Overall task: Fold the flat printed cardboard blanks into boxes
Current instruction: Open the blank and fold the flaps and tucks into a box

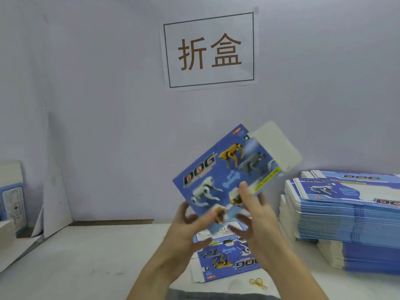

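A blue printed cardboard blank (225,169) with robot dogs and the word DOG is held up in the air, tilted, with a white flap (277,144) sticking out at its upper right. My left hand (190,230) grips its lower edge, thumb on the printed face. My right hand (257,215) lies with spread, straight fingers against the lower right of the face. A second blank (225,256) lies flat on the table below my hands. A tall stack of flat blanks (346,208) stands at the right.
The white table (86,256) runs to a pale wall bearing a paper sign (210,50). A yellow rubber band (257,283) lies near the front edge. At the far left stand a blue box (14,204) and leaning white sheets (56,191).
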A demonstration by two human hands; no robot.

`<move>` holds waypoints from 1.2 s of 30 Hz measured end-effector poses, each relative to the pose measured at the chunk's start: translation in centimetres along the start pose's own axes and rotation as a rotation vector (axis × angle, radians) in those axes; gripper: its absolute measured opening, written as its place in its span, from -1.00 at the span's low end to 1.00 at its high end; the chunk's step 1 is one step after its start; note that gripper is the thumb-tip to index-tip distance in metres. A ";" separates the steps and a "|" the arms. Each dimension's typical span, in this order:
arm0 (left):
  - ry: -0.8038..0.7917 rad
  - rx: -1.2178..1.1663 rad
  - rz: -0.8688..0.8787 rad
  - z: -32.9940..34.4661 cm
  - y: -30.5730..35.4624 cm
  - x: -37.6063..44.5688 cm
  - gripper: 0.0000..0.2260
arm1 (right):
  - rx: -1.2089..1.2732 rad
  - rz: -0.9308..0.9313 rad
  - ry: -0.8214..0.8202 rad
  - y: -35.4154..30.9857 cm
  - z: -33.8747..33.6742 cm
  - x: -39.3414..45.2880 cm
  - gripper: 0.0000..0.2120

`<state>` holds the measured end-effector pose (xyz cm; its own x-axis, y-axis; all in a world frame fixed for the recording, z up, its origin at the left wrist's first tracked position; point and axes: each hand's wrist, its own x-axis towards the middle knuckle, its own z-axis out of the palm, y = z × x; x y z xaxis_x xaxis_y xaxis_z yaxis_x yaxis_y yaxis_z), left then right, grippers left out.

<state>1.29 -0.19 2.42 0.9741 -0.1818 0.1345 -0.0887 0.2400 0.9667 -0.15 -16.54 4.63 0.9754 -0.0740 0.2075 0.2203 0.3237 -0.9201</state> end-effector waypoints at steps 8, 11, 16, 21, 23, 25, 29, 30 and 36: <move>0.276 0.159 0.302 -1.1 1.1 -0.1 -0.15 | -0.253 -0.097 -0.204 -0.5 -2.9 0.2 -0.35; 0.150 -0.004 0.345 -0.6 1.2 -0.6 -0.34 | -0.331 0.031 -0.419 0.1 -3.0 -0.1 -0.23; 0.066 0.029 0.375 1.2 0.3 -1.1 -0.28 | -0.315 -0.221 -0.250 1.6 -1.9 0.3 -0.13; 0.023 0.083 0.371 2.1 -0.7 -0.7 -0.40 | -0.267 -0.373 -0.162 2.6 -2.2 0.9 -0.41; 0.054 0.126 0.347 1.8 -0.9 -0.7 -0.54 | -0.226 -0.326 -0.161 2.9 -2.4 1.0 -0.51; 0.085 0.189 0.312 1.6 -1.0 -0.7 -0.63 | -0.178 -0.245 -0.175 3.1 -2.6 1.0 -0.59; 0.045 0.230 0.275 1.3 -0.2 -0.7 -0.70 | -0.129 -0.179 -0.182 2.8 -2.9 0.9 -0.67; 0.057 0.207 0.285 1.5 0.1 -0.7 -0.73 | -0.138 -0.182 -0.139 2.7 -2.9 1.0 -0.63; 0.224 0.274 0.368 2.4 0.3 -0.5 -0.73 | -0.288 -0.212 -0.002 2.2 -1.8 1.6 -0.84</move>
<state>0.29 -2.35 3.17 0.8862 0.0840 0.4557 -0.4562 -0.0143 0.8898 1.92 -17.66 2.34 0.9080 -0.1095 0.4044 0.4090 0.0226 -0.9123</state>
